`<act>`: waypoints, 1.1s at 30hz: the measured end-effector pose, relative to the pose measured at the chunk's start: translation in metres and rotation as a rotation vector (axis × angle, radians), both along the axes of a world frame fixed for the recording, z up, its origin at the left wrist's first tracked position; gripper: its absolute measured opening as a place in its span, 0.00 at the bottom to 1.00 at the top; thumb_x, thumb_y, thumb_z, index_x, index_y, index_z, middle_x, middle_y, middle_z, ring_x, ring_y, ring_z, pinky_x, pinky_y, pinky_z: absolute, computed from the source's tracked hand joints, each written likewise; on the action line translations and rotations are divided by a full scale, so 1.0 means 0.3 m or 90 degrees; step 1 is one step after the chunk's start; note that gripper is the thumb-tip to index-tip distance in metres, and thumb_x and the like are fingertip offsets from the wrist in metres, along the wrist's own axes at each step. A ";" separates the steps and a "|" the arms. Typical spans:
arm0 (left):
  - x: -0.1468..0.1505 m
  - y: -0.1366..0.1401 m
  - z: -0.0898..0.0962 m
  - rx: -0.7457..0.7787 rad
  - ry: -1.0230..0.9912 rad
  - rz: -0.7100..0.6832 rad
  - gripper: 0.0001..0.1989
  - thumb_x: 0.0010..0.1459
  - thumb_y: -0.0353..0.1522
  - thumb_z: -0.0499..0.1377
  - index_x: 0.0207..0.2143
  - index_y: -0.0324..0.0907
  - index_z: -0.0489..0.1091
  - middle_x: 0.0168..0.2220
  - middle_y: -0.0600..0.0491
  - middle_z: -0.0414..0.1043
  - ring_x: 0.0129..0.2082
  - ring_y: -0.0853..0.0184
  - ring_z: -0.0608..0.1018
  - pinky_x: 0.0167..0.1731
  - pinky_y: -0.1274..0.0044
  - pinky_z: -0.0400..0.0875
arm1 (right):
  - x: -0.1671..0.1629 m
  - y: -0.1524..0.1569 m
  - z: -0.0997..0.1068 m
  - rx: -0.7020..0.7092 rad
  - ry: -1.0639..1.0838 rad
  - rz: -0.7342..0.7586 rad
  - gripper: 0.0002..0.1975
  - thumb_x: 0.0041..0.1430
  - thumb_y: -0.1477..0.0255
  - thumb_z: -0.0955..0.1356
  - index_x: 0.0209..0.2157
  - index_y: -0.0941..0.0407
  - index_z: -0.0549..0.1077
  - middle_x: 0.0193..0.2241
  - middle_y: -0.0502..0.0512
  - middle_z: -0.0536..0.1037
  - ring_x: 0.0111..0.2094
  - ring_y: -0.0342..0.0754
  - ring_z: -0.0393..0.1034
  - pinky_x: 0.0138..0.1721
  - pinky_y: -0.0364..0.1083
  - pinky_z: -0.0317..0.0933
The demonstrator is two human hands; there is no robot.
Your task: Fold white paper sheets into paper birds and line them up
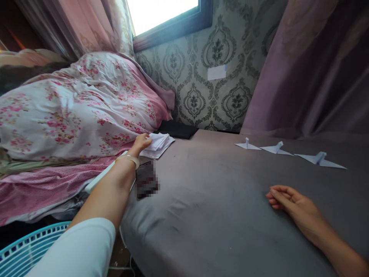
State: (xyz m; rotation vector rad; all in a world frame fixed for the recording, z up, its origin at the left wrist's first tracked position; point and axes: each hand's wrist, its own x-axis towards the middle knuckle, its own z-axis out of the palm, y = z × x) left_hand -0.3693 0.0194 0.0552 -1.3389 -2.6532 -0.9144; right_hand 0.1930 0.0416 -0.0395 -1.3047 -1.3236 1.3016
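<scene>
Fingers [147, 140] of the left hand [142, 142] touch the papers [158, 144], grip unclear; the right hand [294, 202] curls loosely, half open, over the bed [213, 192].

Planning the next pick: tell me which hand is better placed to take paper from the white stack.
Left, most likely: the left hand is at the white paper stack, while the right hand is apart from it, nearer the rightmost paper plane.
</scene>
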 end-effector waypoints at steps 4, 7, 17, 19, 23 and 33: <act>0.046 -0.021 0.046 0.059 0.078 0.050 0.19 0.64 0.35 0.47 0.52 0.35 0.66 0.48 0.35 0.72 0.54 0.47 0.71 0.53 0.62 0.60 | -0.007 -0.004 0.009 0.019 -0.001 0.002 0.20 0.44 0.59 0.75 0.34 0.57 0.73 0.28 0.56 0.79 0.27 0.45 0.72 0.27 0.42 0.70; 0.137 0.006 0.113 0.126 0.115 0.025 0.22 0.66 0.36 0.43 0.59 0.38 0.58 0.53 0.38 0.69 0.55 0.50 0.70 0.54 0.65 0.60 | -0.022 -0.012 0.022 0.028 0.000 0.006 0.20 0.43 0.59 0.75 0.33 0.57 0.73 0.28 0.56 0.79 0.27 0.45 0.72 0.27 0.43 0.69; 0.830 0.072 0.042 0.077 -0.627 -0.473 0.13 0.54 0.38 0.62 0.34 0.37 0.68 0.27 0.53 0.70 0.20 0.74 0.72 0.27 0.78 0.70 | -0.039 -0.034 0.010 0.124 -0.021 -0.013 0.17 0.50 0.63 0.69 0.39 0.57 0.66 0.27 0.53 0.77 0.26 0.46 0.72 0.29 0.46 0.69; 0.942 0.039 -0.031 -0.025 -0.663 -0.519 0.16 0.50 0.41 0.65 0.27 0.36 0.68 0.21 0.53 0.67 0.17 0.74 0.69 0.20 0.79 0.64 | -0.023 -0.038 0.001 0.220 -0.119 -0.070 0.21 0.49 0.66 0.69 0.45 0.58 0.65 0.32 0.55 0.76 0.29 0.47 0.73 0.35 0.50 0.70; 1.064 0.000 -0.147 -0.162 -0.723 -0.595 0.18 0.49 0.44 0.65 0.23 0.38 0.67 0.17 0.58 0.60 0.15 0.78 0.60 0.17 0.81 0.51 | 0.011 -0.056 -0.009 0.375 -0.300 -0.067 0.37 0.47 0.72 0.70 0.60 0.56 0.54 0.51 0.67 0.68 0.42 0.54 0.72 0.43 0.56 0.69; 1.004 0.045 -0.200 -0.130 -0.640 -0.520 0.17 0.46 0.43 0.67 0.31 0.38 0.72 0.20 0.58 0.62 0.18 0.77 0.60 0.18 0.81 0.46 | 0.000 -0.099 0.058 0.616 -0.465 0.082 0.43 0.54 0.82 0.65 0.66 0.47 0.43 0.63 0.60 0.55 0.63 0.59 0.52 0.61 0.61 0.56</act>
